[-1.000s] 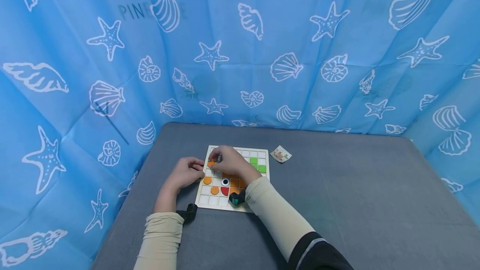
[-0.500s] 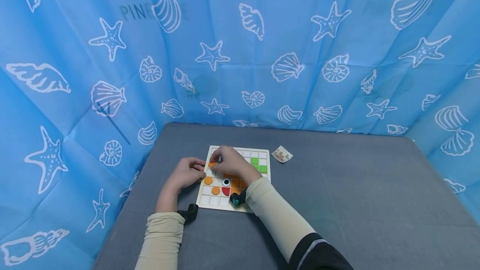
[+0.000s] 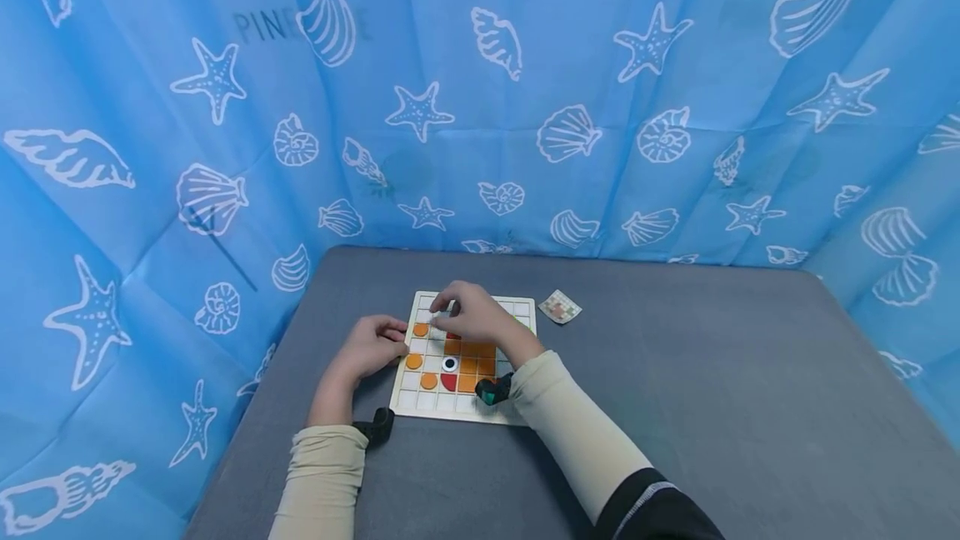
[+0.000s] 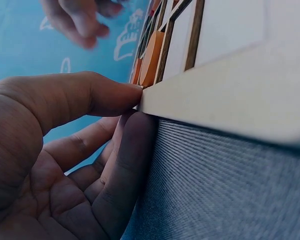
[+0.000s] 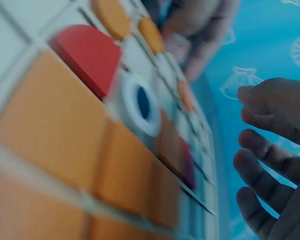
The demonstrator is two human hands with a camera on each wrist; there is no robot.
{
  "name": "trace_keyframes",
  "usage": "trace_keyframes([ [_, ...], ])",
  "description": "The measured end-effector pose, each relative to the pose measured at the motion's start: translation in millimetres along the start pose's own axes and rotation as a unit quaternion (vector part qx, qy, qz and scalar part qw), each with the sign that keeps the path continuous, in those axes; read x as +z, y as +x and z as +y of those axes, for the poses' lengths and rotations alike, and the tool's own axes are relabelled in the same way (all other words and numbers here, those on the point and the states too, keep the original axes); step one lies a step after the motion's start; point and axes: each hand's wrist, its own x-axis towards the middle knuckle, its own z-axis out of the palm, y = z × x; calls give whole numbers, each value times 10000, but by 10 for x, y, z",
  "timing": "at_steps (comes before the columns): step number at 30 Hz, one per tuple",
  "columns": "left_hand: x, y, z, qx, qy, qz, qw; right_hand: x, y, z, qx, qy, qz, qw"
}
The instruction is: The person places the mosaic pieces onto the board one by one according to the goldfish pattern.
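Note:
In the head view a pale grid board (image 3: 450, 417) lies on the grey table. My left hand (image 3: 371, 346) is at its left side; in the left wrist view the thumb and a finger pinch the board's edge (image 4: 230, 95). Along the left cells sit orange discs (image 3: 414, 362). Beside them are a white eye piece (image 3: 449, 363), a red quarter-round piece (image 3: 448, 382) and a block of orange squares (image 3: 477, 361). My right hand (image 3: 480, 315) hovers over the upper board with loosely bent fingers and no piece seen in them. It hides part of the board.
A small patterned card (image 3: 560, 307) lies just right of the board's far corner. The grey table (image 3: 675, 390) extends to the right. A blue curtain (image 3: 480, 132) with white shell prints hangs behind and along the left side.
My right hand has come away from the upper left orange disc, moving up and right. The disc stays in its cell. My left hand keeps its place at the board's edge.

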Motion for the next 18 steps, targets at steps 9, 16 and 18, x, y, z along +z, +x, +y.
trace_keyframes([
  [9, -42, 42, -15, 48, 99, 77, 9999, -565, -529, 195, -235, -458, 652, 9965],
  [16, -117, 32, 1, 89, 329, -20, 9994, -947, -1141, 500, 115, -760, 1142, 9905],
  [18, -146, 24, 21, 157, 550, -38, 9984, -1058, -1317, 579, 233, -1074, 1304, 9853],
])
